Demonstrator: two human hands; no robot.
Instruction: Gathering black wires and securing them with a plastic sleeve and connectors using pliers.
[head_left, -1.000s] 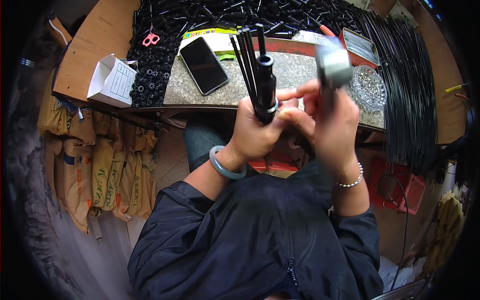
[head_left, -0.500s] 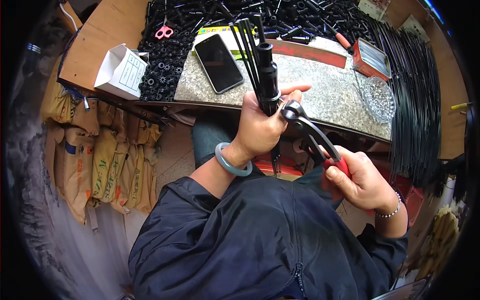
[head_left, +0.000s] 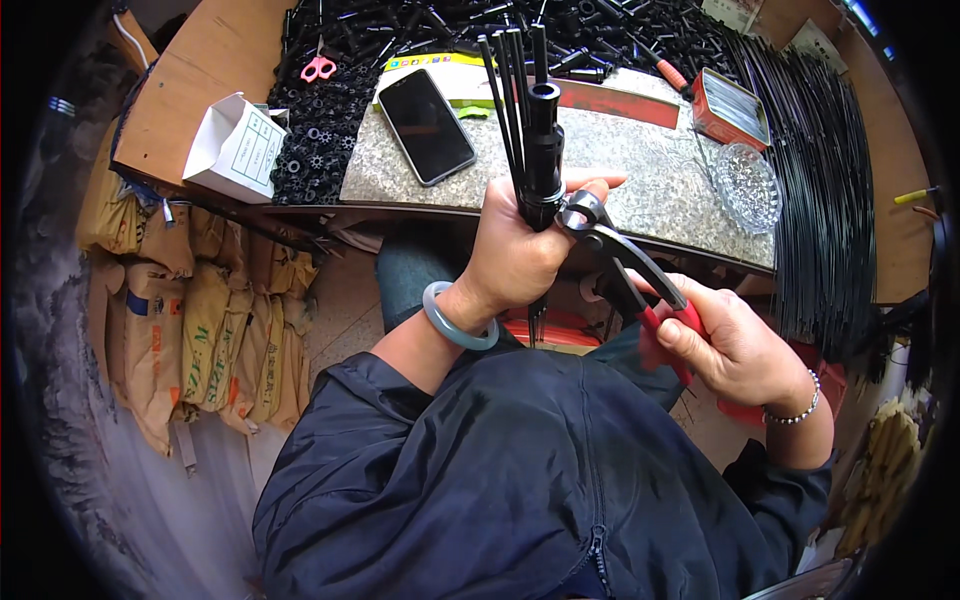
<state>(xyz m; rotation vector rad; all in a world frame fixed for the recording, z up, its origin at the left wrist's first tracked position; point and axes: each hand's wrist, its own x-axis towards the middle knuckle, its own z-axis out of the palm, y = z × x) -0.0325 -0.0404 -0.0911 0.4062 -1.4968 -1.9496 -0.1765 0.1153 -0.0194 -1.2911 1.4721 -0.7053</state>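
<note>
Gripping red-handled pliers [head_left: 625, 268], the right hand [head_left: 735, 345] bites their jaws at the base of a black tube [head_left: 543, 150], held upright with thin rods [head_left: 508, 110] in the closed left hand [head_left: 515, 250]. Beyond, on the counter [head_left: 650, 190], many loose black parts [head_left: 330, 150] and rods wait, so much work seems left.

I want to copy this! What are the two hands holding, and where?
Left hand grips the black rod bundle with plastic tube near its middle. Right hand holds red-handled pliers by the handles.
</note>
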